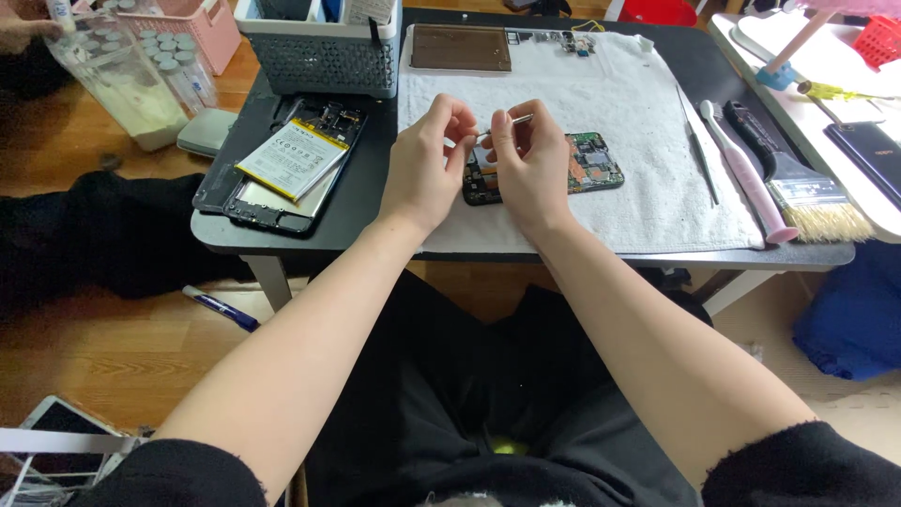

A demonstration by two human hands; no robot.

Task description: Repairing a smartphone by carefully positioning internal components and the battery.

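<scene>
Left hand [427, 160]: raised just above the towel, thumb + fingertips pinched together at the tip end of the tweezers; whatever tiny part sits there is too small to tell.
Right hand [530, 160]: fingers closed round the metal tweezers [507, 124], shaft sticking out up-right past the knuckles, tip aimed left toward the other hand.
Opened phone [587, 164]: lies flat on the white towel [657, 122], right under and partly hidden by both hands; green board + shields exposed.
Handling, phone: judged light, rigid but fragile; bare board and connectors scratch or crack easily, so best held by the outer frame edges, not the board.
Handling, tweezers: thin, stiff, smooth steel, prob. slippery; grip mid-shaft, light squeeze, else a small part could spring out.
Left of towel: second opened phone [282, 178] on the dark table [366, 202] w/ a white-yellow battery [293, 158] lying on top.
Right of towel: pink-handled tool [746, 174], flat paint brush [798, 183], thin metal pick [699, 150].
Back: grey basket [319, 52], brown rectangular panel [462, 47], pink basket w/ small vials [183, 33].
Floor: blue pen [221, 308] by the table leg.
</scene>
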